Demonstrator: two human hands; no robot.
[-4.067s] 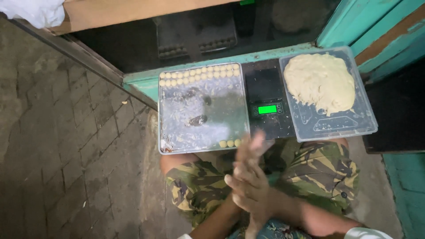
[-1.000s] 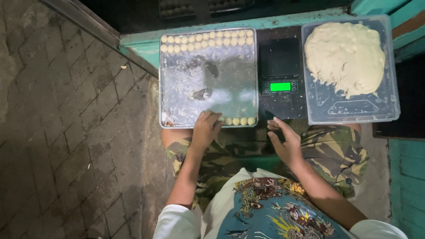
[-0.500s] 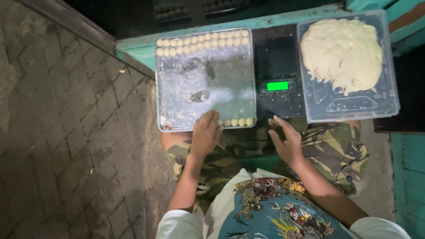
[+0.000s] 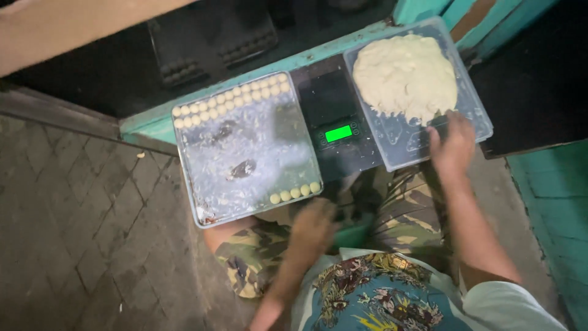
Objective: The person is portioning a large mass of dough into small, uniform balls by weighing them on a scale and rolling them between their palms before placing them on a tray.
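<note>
We record that the right hand [image 4: 452,146] has moved from the scale [image 4: 339,119] onto the dough tray [image 4: 404,156], fingers loosely open at the dough [image 4: 405,76], while the left hand [image 4: 313,228] has withdrawn to the lap, its grip not discernible.

- The left tray [image 4: 245,153] has a wide bare middle; only a double row of dough balls [image 4: 229,98] along its far edge and a short row [image 4: 296,192] at its near right corner stand in the way.
- The black scale [image 4: 337,116] fills the gap between the trays, touching both.
- The dough mass [image 4: 405,76] crowds the right tray [image 4: 401,153], leaving only its near strip free, where the right hand [image 4: 452,144] rests.
- The left hand [image 4: 313,228] hangs over the lap, just clear of the surface.
</note>
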